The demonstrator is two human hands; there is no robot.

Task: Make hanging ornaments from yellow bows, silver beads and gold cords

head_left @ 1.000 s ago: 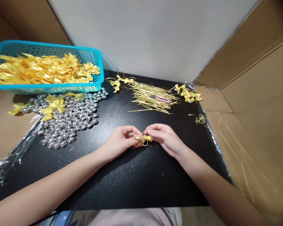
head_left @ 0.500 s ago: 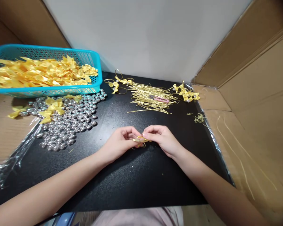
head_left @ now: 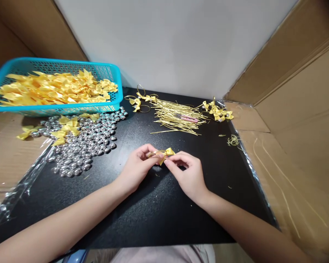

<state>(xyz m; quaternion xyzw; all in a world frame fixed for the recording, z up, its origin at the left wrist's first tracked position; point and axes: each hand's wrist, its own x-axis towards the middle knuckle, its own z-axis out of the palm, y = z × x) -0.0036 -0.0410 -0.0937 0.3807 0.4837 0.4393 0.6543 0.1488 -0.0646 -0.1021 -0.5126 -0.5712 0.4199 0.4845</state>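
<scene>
- Left hand (head_left: 138, 166): fingers curled in, thumb and fingertips pinched shut on the left end of a small yellow bow (head_left: 167, 152), where a thin gold loop (head_left: 154, 153) sticks out.
- Right hand (head_left: 186, 176): also closed down to a pinch, thumb and forefinger on the bow's right underside, the other fingers folded loosely.
- The bow sits between the two sets of fingertips, lifted just off the black mat (head_left: 153, 215), about the middle of the scene and nearer than all the supplies.
- Far left: turquoise basket (head_left: 113, 73), heaped with yellow ribbon bows (head_left: 55, 87).
- Just near of the basket: a spread of silver beads (head_left: 84, 146) on the mat, with a few loose bows lying on them.
- Far centre: a bundle of gold cords (head_left: 175, 115), something pink lying in it (too small to identify).
- Left of the cords, a few looped bows (head_left: 139, 100); right of them, at the mat's far right corner, another small cluster of bows (head_left: 218, 111).
- Cardboard panel (head_left: 298, 120) along the right side.
</scene>
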